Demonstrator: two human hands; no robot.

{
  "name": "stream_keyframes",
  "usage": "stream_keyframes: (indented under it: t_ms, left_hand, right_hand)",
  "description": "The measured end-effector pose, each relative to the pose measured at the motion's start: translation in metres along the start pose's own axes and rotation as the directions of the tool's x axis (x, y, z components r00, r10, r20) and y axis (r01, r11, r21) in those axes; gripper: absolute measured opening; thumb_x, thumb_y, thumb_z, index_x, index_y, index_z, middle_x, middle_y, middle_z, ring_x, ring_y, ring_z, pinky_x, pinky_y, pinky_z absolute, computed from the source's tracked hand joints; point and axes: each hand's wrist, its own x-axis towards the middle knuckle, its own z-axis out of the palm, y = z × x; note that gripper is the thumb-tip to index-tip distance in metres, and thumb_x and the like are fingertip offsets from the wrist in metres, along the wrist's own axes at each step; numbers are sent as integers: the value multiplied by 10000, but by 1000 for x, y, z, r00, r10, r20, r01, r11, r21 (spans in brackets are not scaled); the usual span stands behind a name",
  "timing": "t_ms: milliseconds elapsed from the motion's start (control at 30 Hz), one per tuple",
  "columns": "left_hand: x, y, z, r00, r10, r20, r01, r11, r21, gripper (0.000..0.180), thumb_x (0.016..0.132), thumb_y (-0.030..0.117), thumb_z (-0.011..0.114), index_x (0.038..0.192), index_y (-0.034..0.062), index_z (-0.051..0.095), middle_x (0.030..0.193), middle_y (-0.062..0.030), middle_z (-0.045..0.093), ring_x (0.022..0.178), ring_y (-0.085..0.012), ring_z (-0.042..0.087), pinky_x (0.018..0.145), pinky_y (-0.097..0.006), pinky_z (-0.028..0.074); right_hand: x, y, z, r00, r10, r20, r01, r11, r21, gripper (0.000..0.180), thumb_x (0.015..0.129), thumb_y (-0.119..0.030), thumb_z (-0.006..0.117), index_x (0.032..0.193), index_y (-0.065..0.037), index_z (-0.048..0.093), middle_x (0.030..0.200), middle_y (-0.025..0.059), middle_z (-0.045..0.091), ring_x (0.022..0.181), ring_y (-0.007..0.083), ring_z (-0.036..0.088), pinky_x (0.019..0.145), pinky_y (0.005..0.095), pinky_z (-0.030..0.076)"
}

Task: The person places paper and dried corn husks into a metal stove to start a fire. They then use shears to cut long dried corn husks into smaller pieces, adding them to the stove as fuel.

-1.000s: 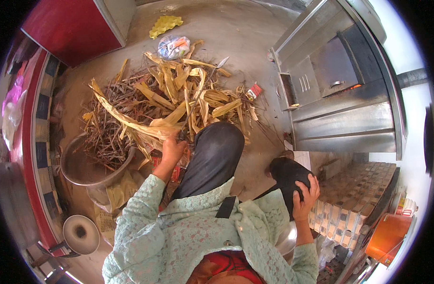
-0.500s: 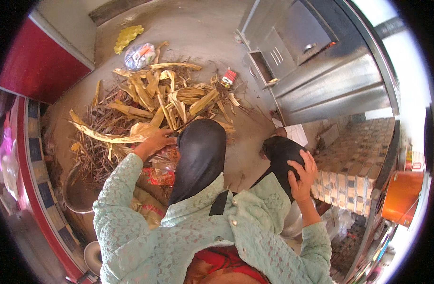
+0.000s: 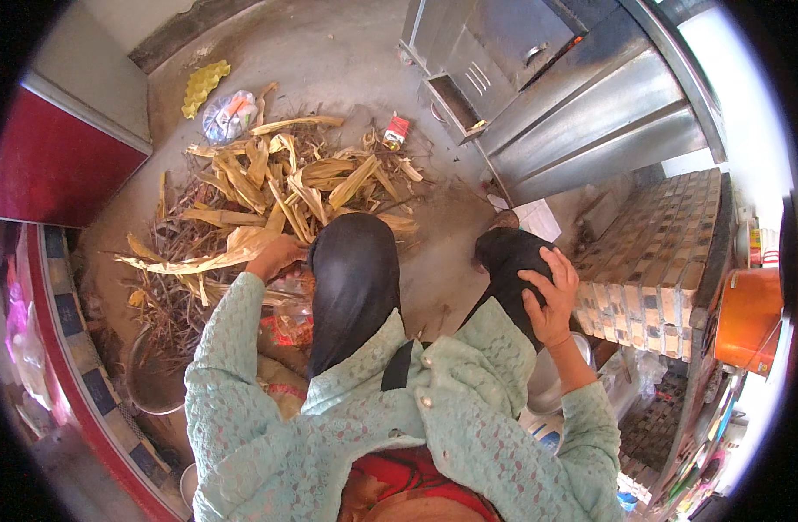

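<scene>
My left hand [image 3: 275, 257] reaches down beside my left knee, at the near edge of a heap of dry twigs [image 3: 177, 304] and corn husks [image 3: 273, 178]. Its fingers are curled and partly hidden; what they hold, if anything, cannot be made out. A long pale husk [image 3: 212, 253] stretches leftward from the back of that hand. Below the hand, a red and clear plastic wrapper [image 3: 290, 324] shows beside my leg. My right hand [image 3: 551, 296] rests on my right knee, fingers spread, holding nothing.
A metal stove [image 3: 581, 104] with a pulled-out drawer [image 3: 455, 106] stands at the far right, near a tiled brick block [image 3: 642, 261]. A round basin [image 3: 146, 374] sits at left. Beyond the heap lie a stuffed plastic bag [image 3: 228, 117], a yellow egg tray [image 3: 205, 87] and a small red-and-white box [image 3: 396, 130].
The view has shifted, so the heap and stove appear farther left. My left hand has curled, its fingers less visible than before. My right hand stays on the knee.
</scene>
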Motion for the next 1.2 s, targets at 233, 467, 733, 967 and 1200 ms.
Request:
stream_keyframes:
  t_ms: [233,467,733,967,1200]
  left_hand:
    - [-26,-56,-3,981,-141,-131,87,932,-351,249,878,251,625,853,6,598,542,-61,550,367,-146,502,327,-270,371]
    - [-89,-60,-6,961,-183,-206,78,898,-432,244,878,257,622,882,18,578,532,-42,521,377,-135,481,326,-265,361]
    - [-89,-24,-25,996,-75,-51,73,997,-31,179,744,110,697,816,-24,603,523,-47,534,366,-116,467,340,-258,350]
    - [-14,55,-20,992,30,123,-51,985,165,176,738,49,634,882,-51,619,533,-43,531,388,-114,469,351,-259,345]
    - [52,87,3,988,35,149,-67,974,216,154,701,138,662,683,-6,611,495,-39,520,374,-107,455,356,-269,337]
  right_hand:
    - [-1,-1,-2,1000,0,-5,0,1000,0,248,741,-214,619,975,-165,686,1306,111,505,1244,340,408,1027,460,263]
    - [-2,1,-4,999,-11,-30,12,1000,11,241,735,-205,626,965,-166,688,1286,117,527,1230,338,427,1017,449,274]
    - [-3,2,-6,1000,-3,-31,4,1000,31,272,697,-173,649,967,-174,684,1291,109,519,1238,323,425,1009,454,277]
    - [-3,5,-5,1000,4,-22,-3,999,41,270,697,-189,643,964,-178,682,1290,104,514,1242,324,418,1011,481,270]
    - [-2,2,-11,1000,23,1,-23,999,33,267,702,-206,635,962,-178,689,1304,110,505,1250,326,412,1027,511,255]
